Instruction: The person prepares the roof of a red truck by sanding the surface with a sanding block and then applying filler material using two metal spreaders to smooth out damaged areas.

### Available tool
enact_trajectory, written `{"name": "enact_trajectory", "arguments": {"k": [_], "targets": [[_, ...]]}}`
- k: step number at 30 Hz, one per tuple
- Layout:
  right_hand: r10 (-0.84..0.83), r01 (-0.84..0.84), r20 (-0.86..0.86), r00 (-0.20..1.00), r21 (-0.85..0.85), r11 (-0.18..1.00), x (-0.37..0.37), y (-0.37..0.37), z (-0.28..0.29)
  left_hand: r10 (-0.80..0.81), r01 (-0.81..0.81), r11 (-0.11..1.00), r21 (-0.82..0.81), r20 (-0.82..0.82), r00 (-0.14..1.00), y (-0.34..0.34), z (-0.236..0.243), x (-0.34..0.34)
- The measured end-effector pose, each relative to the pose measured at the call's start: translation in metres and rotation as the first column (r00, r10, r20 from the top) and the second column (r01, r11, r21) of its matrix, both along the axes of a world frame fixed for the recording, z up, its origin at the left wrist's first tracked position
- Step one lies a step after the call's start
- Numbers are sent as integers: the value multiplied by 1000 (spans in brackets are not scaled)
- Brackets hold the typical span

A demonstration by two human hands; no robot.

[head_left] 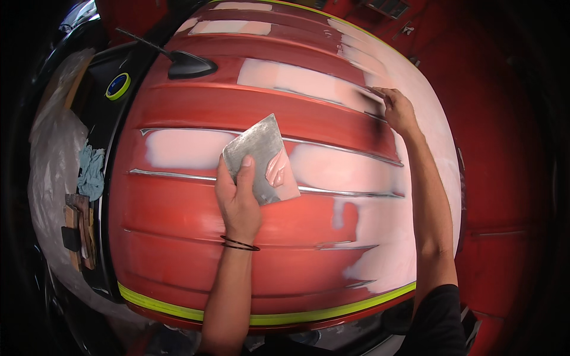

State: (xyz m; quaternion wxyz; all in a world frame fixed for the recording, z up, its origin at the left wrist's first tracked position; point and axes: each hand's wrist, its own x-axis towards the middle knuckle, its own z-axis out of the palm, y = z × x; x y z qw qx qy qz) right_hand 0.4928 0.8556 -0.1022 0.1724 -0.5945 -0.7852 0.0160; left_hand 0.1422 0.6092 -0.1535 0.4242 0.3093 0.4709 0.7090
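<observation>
My left hand (240, 193) holds a grey metal filler plate (255, 145) above the middle of a red car roof (184, 204). The thumb presses on the plate's face. A smear of pink filler (276, 169) sits near its right corner. Farther off to the right, my right hand (399, 110) is closed on a thin spreader (376, 92), seen nearly edge-on and partly hidden by the fingers. It is at the right end of a pale pink filler patch (297, 79), between two raised ribs. A dark blur shows beneath this hand.
A black antenna fin (193, 66) with a rod rises at the far left of the roof. Yellow-green tape (332, 311) lines the near edge. Along the left lie a tape roll (118, 86), a crumpled blue cloth (91, 172), sanding blocks (77, 228) and plastic sheeting (50, 184).
</observation>
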Motion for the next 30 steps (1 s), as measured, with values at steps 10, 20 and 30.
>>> {"name": "enact_trajectory", "arguments": {"k": [10,20,30], "targets": [[55,-55,48,997,3,998,-6,31,-25,2,-2,1000,0,-48,999,-1,2,0],[76,-77,16,997,80,994,-16,-47,-32,-7,7,1000,-2,-24,1000,-2,1,2],[-5,11,-167,986,35,999,11,-27,-7,-7,7,1000,14,17,1000,0,-4,2]]}}
